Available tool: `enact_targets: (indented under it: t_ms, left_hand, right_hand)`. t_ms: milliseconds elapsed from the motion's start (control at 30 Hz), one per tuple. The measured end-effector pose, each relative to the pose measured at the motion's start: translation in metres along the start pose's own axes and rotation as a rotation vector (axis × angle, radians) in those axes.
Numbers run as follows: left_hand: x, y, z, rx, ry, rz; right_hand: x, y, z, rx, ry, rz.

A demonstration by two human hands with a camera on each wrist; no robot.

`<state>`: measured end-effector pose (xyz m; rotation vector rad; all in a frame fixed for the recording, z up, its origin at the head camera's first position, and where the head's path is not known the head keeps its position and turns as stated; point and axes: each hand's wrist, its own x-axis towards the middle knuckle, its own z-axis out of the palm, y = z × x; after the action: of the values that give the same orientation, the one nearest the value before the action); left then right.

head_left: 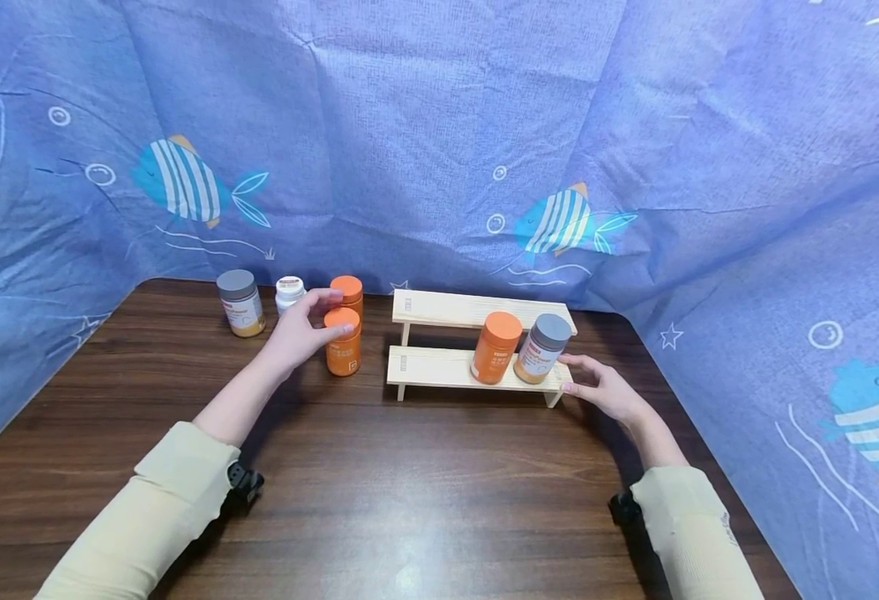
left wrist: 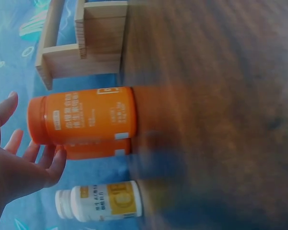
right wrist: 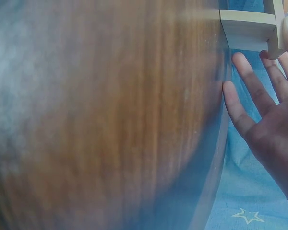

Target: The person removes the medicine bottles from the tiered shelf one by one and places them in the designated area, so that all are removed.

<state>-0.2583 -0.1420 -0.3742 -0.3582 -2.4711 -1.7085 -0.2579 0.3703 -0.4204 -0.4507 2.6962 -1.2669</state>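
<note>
Two orange bottles stand one behind the other left of the wooden shelf: the front orange bottle (head_left: 343,357) and the rear orange bottle (head_left: 347,289). My left hand (head_left: 298,335) reaches in beside their caps, thumb and fingers spread; in the left wrist view a gap shows between thumb and front cap. On the lower step of the two-step wooden shelf (head_left: 439,367) are another orange bottle (head_left: 493,358) and a grey-capped bottle (head_left: 538,354). My right hand (head_left: 606,390) is at the shelf's right end, its fingers extended; contact is hard to tell.
Left of the orange pair stand a small white bottle (head_left: 287,288) and another grey-capped bottle (head_left: 242,310). A blue fish-print cloth (head_left: 409,150) hangs behind and beside the dark wooden table (head_left: 439,500).
</note>
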Motion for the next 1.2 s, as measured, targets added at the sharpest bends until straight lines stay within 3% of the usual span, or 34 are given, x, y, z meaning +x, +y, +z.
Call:
enact_targets:
  t_ms: [533, 1033, 1200]
  left_hand:
    - [0.011, 0.042, 0.0, 0.029, 0.001, 0.044]
    - [0.008, 0.08, 0.016, -0.037, -0.041, 0.126]
    - [0.005, 0.092, 0.024, -0.057, -0.047, 0.125]
  right_hand:
    - [0.0, -0.001, -0.002, -0.013, 0.001, -0.022]
    - [0.0, -0.001, 0.0, -0.005, -0.007, 0.0]
    - [0.0, -0.001, 0.0, -0.001, -0.01, 0.007]
